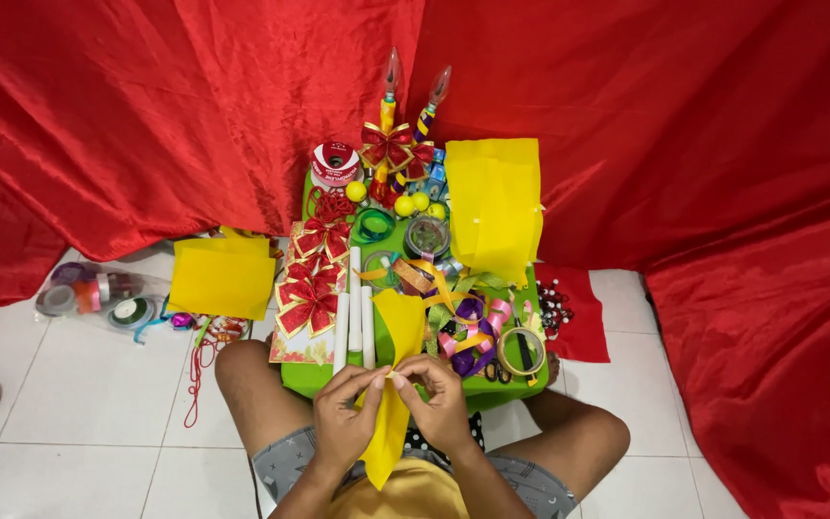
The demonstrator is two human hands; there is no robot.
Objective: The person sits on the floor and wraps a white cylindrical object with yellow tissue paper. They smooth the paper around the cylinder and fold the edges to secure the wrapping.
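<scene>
Seen from above, low in the middle of the frame: left hand (346, 415) and right hand (439, 404) close together, fingertips almost touching, both pinching the same yellow strip (396, 384) of soft cloth or paper. Fingers of each hand bent and closed on the strip near its middle. Top end of the strip lying up on the green tray (311, 377), bottom end hanging down over the lap, between bare knees on the white tile floor (79, 423).

Just above the hands, on the tray: three white sticks (354, 317) side by side, a pile of curly ribbons (468, 332) in purple, pink and gold, and a roll of tape (521, 351) with small scissors (498, 371) beside it. Left of the sticks, red and gold bows (309, 288) on a flowered card. Higher up, in the middle of the frame: a red spool of ribbon (335, 163), some yellow balls (413, 203), a big red bow (388, 146) and two sticks with clear pointed bulbs (415, 91) on top. A big yellow sheet (497, 202) at the right of the tray, hanging over its edge.

At the left of the frame, on the floor: another yellow sheet (221, 277), a clear bag of tape rolls (98, 293) and a thin red string (196, 370). A red cloth (146, 106) spread all across the back and down the right side
</scene>
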